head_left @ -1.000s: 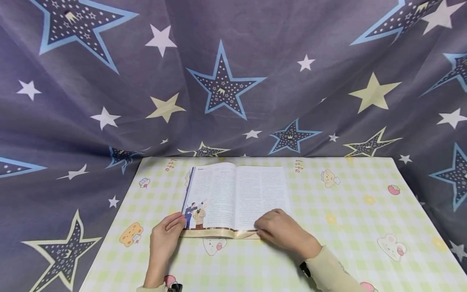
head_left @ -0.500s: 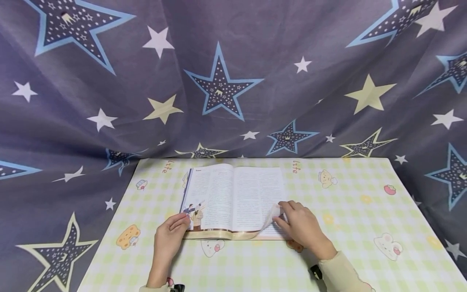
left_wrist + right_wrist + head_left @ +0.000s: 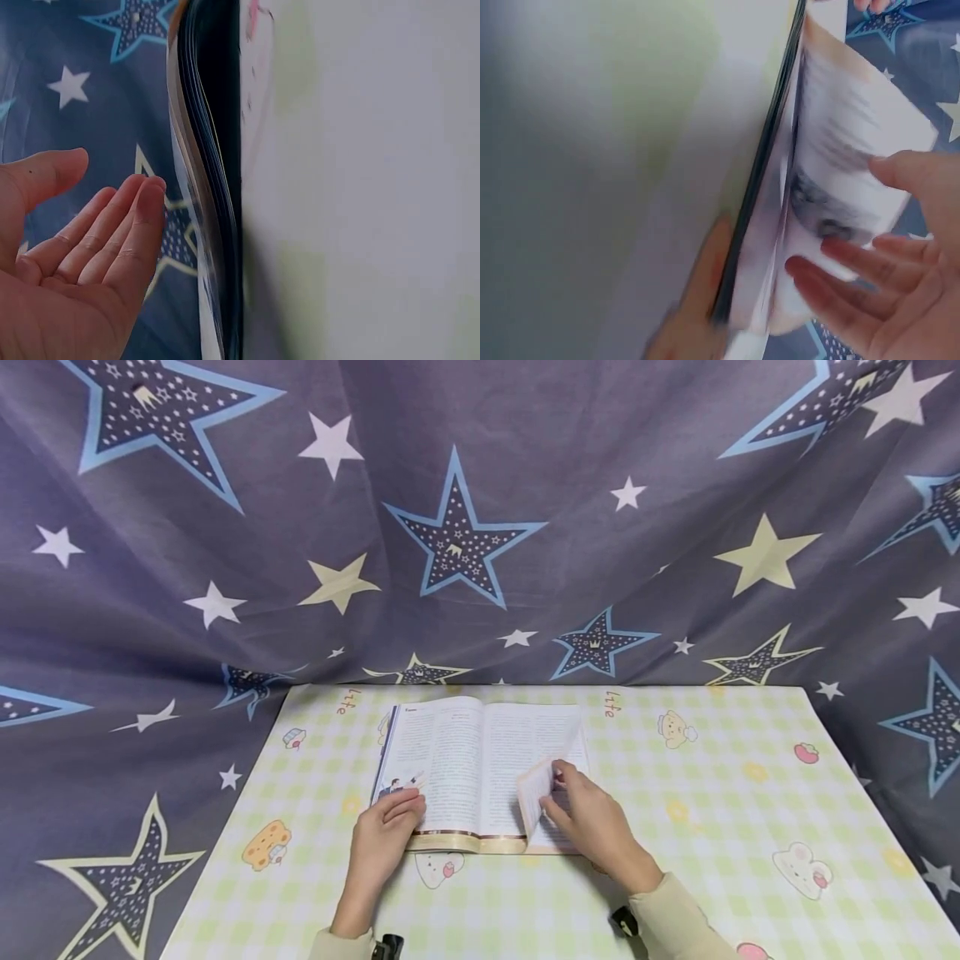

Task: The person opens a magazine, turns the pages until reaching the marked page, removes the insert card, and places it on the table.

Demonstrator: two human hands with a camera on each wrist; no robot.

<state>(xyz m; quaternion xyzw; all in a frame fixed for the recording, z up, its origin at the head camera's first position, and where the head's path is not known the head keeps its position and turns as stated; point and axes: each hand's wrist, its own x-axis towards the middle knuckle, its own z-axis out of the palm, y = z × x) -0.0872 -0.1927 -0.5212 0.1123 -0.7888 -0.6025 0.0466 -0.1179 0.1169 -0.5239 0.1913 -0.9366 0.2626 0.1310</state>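
Note:
A magazine lies spread on the table, printed in columns, with drawn figures at its lower left. My left hand rests on the bottom of the left page, covering part of that drawing. In the left wrist view the fingers of the left hand are extended beside the stacked page edges. A raised leaf curls leftward from the lower right, with my right hand pushing at its underside. Thumb and fingers are apart on the same side of the leaf in the right wrist view.
The table has a green-and-white checked cover with printed cartoon animals. A dark purple curtain with stars hangs behind it and at both sides. Black straps show near both sleeves.
The lower right corner of the right-hand leaf has lifted and curled over to the left, my right hand moving with it. My left hand has slid right across the left page.

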